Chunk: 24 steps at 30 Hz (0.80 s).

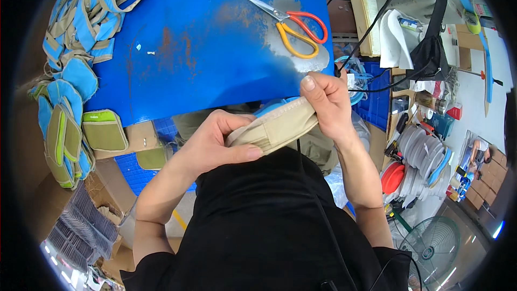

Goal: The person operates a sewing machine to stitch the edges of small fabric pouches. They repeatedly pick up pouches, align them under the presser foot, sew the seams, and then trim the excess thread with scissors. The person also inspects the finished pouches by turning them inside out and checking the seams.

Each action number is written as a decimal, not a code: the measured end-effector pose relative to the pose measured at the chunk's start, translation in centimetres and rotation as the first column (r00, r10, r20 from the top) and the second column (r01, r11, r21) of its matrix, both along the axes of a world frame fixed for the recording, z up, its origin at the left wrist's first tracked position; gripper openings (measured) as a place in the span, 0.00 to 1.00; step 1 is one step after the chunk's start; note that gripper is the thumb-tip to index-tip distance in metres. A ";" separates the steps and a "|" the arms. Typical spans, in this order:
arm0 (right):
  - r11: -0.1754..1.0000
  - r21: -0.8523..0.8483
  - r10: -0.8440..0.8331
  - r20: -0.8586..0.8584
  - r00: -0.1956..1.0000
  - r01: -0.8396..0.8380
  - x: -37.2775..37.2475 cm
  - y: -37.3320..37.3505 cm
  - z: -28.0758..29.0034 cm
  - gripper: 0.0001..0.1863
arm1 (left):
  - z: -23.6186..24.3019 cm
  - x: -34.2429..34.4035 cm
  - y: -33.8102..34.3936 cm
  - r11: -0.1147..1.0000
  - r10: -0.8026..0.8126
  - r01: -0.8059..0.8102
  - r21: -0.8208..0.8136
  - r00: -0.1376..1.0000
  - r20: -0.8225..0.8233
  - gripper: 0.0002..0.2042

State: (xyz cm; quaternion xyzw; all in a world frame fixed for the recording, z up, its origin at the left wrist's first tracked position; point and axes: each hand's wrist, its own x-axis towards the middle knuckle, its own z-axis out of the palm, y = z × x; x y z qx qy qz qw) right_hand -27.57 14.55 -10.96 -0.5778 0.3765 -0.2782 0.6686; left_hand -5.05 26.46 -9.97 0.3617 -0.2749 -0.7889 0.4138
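Between my two hands, just off the table's near edge, I hold a beige fabric piece point(280, 129) with a stitched rim and a bit of blue behind it. My left hand point(223, 143) grips its left end, thumb along the lower side and fingers behind. At the other end, my right hand point(327, 99) pinches the piece between thumb and fingers. Scissors point(291, 26) with one red and one yellow handle lie with blades apart on the blue table point(194, 75), beyond my right hand.
Blue-and-beige fabric strips point(89, 13) heap at the table's far left. Nearer, blue and olive fabric pieces point(67, 124) pile beside a green-edged pouch point(105, 130). Right of the table hang black cables point(371, 27). A green fan point(431, 245) stands at lower right.
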 end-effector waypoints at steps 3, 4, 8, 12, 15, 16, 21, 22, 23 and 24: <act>0.999 -0.004 0.045 -0.044 0.998 -0.046 -0.1 -0.2 -0.1 0.25 | -0.6 0.0 0.2 0.999 0.044 -0.045 -0.020 0.998 -0.041 0.14; 1.000 0.019 0.023 -0.036 0.999 -0.022 0.0 -0.2 -0.1 0.25 | -1.1 0.2 0.3 0.999 0.045 -0.046 0.001 0.996 -0.075 0.15; 0.965 0.259 -0.065 0.056 0.996 0.048 0.4 -0.1 -0.3 0.24 | -1.3 0.9 -0.3 0.979 0.160 -0.125 0.163 0.962 -0.220 0.18; 0.842 0.528 -0.186 0.091 0.978 0.111 1.6 0.1 1.1 0.22 | -2.0 2.7 -2.4 0.960 0.186 -0.120 0.251 0.947 -0.262 0.28; 0.776 0.617 -0.260 0.128 0.957 0.128 2.0 0.1 1.1 0.22 | -1.9 3.2 -3.9 0.962 0.204 -0.145 0.232 0.945 -0.257 0.21; 0.767 0.630 -0.266 0.135 0.954 0.125 1.9 0.2 0.9 0.22 | -1.7 3.1 -4.2 0.958 0.218 -0.158 0.239 0.943 -0.253 0.20; 0.794 0.596 -0.239 0.125 0.963 0.120 0.8 0.4 -0.3 0.21 | -0.4 2.7 -5.5 0.967 0.163 -0.129 0.219 0.976 -0.144 0.16; 0.890 0.436 -0.170 0.055 0.984 0.129 0.4 0.0 -0.8 0.21 | -0.1 2.5 -5.7 0.969 0.153 -0.125 0.211 0.981 -0.120 0.16; 0.958 0.264 -0.113 -0.030 0.993 0.117 -0.3 -0.7 -1.5 0.22 | 0.2 2.2 -6.0 0.973 0.130 -0.117 0.198 0.990 -0.056 0.17; 0.993 0.085 -0.072 -0.124 0.990 0.082 -0.7 -1.2 -1.8 0.22 | 0.4 1.7 -6.4 0.977 0.108 -0.107 0.184 0.994 0.007 0.17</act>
